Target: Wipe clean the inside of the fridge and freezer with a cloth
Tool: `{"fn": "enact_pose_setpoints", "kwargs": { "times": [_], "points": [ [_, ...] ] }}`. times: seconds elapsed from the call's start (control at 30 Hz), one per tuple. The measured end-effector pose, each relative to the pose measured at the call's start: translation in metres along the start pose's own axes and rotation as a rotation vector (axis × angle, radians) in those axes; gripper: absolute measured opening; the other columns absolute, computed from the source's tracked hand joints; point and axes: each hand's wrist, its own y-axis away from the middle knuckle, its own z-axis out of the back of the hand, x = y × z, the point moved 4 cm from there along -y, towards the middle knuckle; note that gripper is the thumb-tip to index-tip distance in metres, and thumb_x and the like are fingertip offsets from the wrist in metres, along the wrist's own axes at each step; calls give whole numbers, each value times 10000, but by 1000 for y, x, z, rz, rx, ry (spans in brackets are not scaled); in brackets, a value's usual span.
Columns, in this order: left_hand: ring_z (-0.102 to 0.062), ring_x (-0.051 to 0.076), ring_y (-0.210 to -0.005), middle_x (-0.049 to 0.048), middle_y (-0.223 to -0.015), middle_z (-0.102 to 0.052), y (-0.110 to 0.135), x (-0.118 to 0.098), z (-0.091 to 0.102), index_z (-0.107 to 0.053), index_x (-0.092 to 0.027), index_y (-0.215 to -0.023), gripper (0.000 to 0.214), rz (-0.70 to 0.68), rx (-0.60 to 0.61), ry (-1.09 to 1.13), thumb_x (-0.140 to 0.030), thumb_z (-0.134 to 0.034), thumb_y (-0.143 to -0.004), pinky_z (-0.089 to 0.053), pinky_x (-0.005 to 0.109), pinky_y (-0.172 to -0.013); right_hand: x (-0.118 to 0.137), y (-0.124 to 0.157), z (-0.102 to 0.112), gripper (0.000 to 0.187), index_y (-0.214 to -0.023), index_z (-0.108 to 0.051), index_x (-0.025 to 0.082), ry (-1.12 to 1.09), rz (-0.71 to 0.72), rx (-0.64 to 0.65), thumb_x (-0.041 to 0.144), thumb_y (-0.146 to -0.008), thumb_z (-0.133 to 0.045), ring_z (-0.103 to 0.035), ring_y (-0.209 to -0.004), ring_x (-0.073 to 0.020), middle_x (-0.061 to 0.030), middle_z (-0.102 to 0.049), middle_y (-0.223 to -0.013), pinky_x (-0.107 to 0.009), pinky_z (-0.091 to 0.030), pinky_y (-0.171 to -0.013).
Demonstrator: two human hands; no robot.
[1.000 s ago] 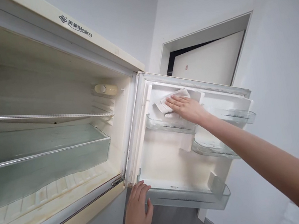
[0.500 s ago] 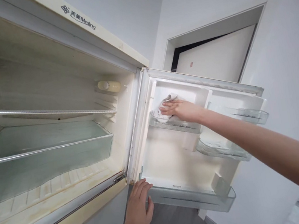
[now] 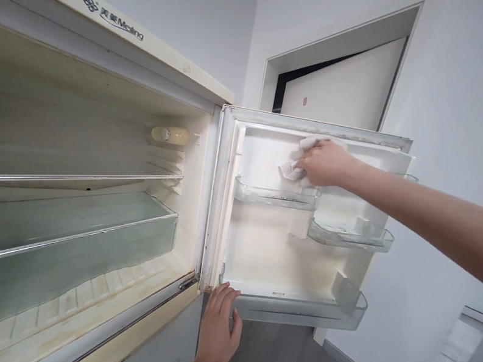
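White crumpled cloth [image 3: 294,164] lies under the fingers [image 3: 310,160] of the right hand [image 3: 325,163], which curl loosely over it and press it against the cream plastic inner liner of the open fridge door [image 3: 270,244]; the clear plastic upper door bin [image 3: 279,196] runs just below the fingertips. Left hand [image 3: 217,328]: fingers nearly straight and close together, gripping nothing, laid against the door's lower hinge-side corner, fingertips touching the near end of the clear plastic bottom door bin [image 3: 302,319].
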Motion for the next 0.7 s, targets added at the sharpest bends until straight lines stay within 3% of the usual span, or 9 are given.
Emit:
{"fn": "enact_pose_setpoints", "kwargs": {
  "times": [0.1, 0.2, 0.33, 0.47, 0.7],
  "points": [
    [-529, 244, -1293, 65, -1253, -651, -1, 0, 1, -523, -257, -1308, 475, -4, 1, 1, -97, -439, -869, -496, 495, -1077, 7, -1, -5, 272, -929, -755, 170, 79, 30, 115, 128, -737, -567, -663, -945, -286, -147, -740, -957, -419, -423, -906],
    [-520, 242, -1302, 61, -1260, -647, -1, 1, 0, -517, -258, -1310, 471, 1, 13, -3, -104, -430, -874, -494, 500, -1079, 12, -2, -7, 324, -970, -757, 232, 92, 46, 149, 155, -739, -544, -661, -928, -282, -95, -746, -959, -407, -465, -847],
    [-514, 233, -1308, 57, -1268, -641, -1, 0, -1, -516, -256, -1305, 463, 7, 23, -8, -104, -417, -879, -502, 493, -1074, 16, -2, -7, 325, -973, -746, 237, 9, 13, 196, 168, -747, -523, -656, -915, -298, -102, -739, -956, -401, -482, -767],
    [-521, 237, -1304, 59, -1268, -647, 0, 0, -1, -518, -257, -1310, 465, -5, 16, -12, -103, -424, -881, -501, 492, -1076, 18, -7, -8, 291, -953, -714, 241, -209, -51, 242, 204, -797, -470, -650, -921, -297, -98, -723, -1005, -375, -476, -696],
    [-524, 243, -1305, 55, -1267, -653, 1, 0, -1, -513, -257, -1326, 501, -12, 8, -16, -92, -432, -860, -496, 500, -1080, 21, -17, -11, 232, -855, -681, 205, -700, -17, 281, 261, -847, -456, -651, -906, -227, -45, -728, -988, -300, -486, -761]
  ]
}}
